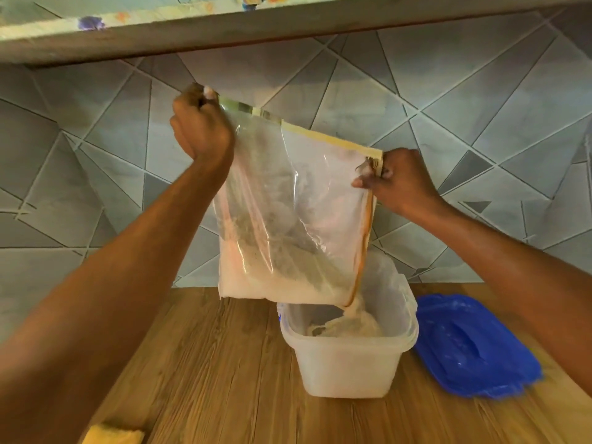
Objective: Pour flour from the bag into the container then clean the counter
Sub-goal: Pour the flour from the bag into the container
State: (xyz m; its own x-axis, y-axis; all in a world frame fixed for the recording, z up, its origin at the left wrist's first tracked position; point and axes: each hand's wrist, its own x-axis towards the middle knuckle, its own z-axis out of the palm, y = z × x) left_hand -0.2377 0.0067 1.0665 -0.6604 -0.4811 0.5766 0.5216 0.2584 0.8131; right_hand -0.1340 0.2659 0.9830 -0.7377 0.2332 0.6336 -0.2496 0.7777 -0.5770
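A clear plastic bag [298, 219] with flour in its lower part hangs tilted above a translucent white container [349, 363] on the wooden counter [208, 379]. My left hand [200, 123] grips the bag's upper left corner, held high. My right hand [400, 181] pinches the upper right corner, lower down. From the bag's lower right corner a stream of flour [354, 307] falls into the container, where a small heap lies.
A blue lid [474, 347], dusted with flour, lies on the counter right of the container. A yellow sponge [115, 435] sits at the near edge on the left. A tiled wall [96, 187] stands behind, with a shelf [224, 33] overhead.
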